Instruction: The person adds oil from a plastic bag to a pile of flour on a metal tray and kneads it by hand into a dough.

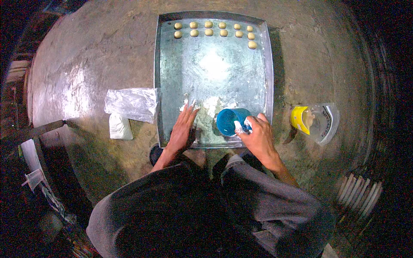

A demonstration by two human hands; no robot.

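A wide metal tray lies in front of me, and several round dough balls sit in rows at its far end. White flour is spread over the tray's near part. My left hand rests there with its fingers stretched out, floury at the tips, holding nothing. At the near right of the tray, my right hand grips a blue plastic cup by its right side. The cup is tilted, its mouth facing left, beside the flour. Flour whitens my right thumb.
Left of the tray lie a clear plastic bag, touching its edge, and a small white bag. To the right, a clear and yellow plastic packet lies on the concrete floor. Pale slats stand at the lower right.
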